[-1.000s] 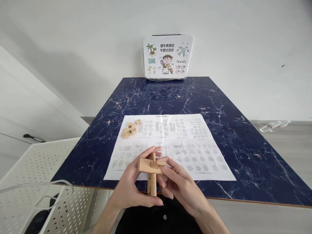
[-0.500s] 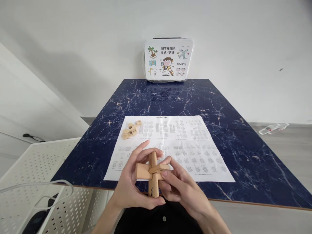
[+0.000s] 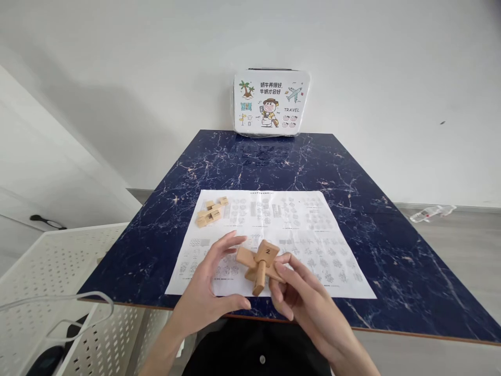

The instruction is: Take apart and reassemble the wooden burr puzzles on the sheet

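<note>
A white perforated rack [image 3: 47, 261] borders the blue marbled table [image 3: 266, 177], whose top extends beyond the printed sheet [image 3: 313, 245] on the left, far and right sides. Small wooden blocks [image 3: 213, 213] lie near the sheet's upper-left corner. The left hand [image 3: 201, 292] gapes just beside the crossed wooden pieces [image 3: 267, 251]; the right hand [image 3: 309, 297] pinches them above the sheet's near part. Since half a second ago, the left thumb has come off them and a face marked "2" has turned up.

"How's the light?"
"Bright, diffuse; a soft shadow greys the left of the far wall [image 3: 176, 62]."
"Glare?"
"Mild (the glossy marbled tabletop [image 3: 266, 172] mirrors the cartoon-printed case [image 3: 272, 103])."
"Sharpness?"
"Diagrams on the printed sheet [image 3: 299, 245] blur; edges stretch."
</note>
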A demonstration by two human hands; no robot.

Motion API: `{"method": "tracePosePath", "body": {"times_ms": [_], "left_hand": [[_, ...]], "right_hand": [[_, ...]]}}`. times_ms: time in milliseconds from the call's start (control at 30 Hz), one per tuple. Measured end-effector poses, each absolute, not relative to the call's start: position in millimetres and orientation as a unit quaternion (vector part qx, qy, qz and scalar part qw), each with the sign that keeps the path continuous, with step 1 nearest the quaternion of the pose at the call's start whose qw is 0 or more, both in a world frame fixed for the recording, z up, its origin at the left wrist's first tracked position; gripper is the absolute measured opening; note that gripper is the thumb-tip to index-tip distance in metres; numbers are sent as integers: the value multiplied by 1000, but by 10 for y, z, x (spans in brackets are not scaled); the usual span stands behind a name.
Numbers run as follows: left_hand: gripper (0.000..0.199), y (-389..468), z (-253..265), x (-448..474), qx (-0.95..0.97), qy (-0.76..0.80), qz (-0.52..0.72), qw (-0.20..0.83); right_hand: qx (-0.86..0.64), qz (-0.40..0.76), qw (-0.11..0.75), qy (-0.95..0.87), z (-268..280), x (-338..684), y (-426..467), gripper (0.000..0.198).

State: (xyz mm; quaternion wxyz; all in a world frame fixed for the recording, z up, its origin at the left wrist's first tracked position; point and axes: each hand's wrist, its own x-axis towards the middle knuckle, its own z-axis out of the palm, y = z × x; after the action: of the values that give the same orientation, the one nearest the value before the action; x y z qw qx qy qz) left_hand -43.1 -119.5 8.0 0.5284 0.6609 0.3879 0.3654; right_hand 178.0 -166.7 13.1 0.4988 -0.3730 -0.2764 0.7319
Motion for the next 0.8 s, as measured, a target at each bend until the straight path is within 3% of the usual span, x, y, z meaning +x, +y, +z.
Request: {"method": "tracePosePath", "body": {"times_ms": [267, 467, 600, 800], "left_hand": [[41, -1200, 106, -464, 679, 473, 346, 442], [32, -1185, 92, -470, 701, 479, 339, 406], [30, -1171, 77, -480, 704, 480, 328, 407], [27, -1158, 95, -466, 705, 478, 324, 411]], "right_hand": [[-499, 539, 598, -321, 154, 2420, -1488, 35], [-614, 323, 598, -402, 92, 2862, -1163, 42], [-692, 220, 522, -447, 95, 3096, -937, 41], [-743, 152, 410, -508, 164, 3258, -813, 23]]}}
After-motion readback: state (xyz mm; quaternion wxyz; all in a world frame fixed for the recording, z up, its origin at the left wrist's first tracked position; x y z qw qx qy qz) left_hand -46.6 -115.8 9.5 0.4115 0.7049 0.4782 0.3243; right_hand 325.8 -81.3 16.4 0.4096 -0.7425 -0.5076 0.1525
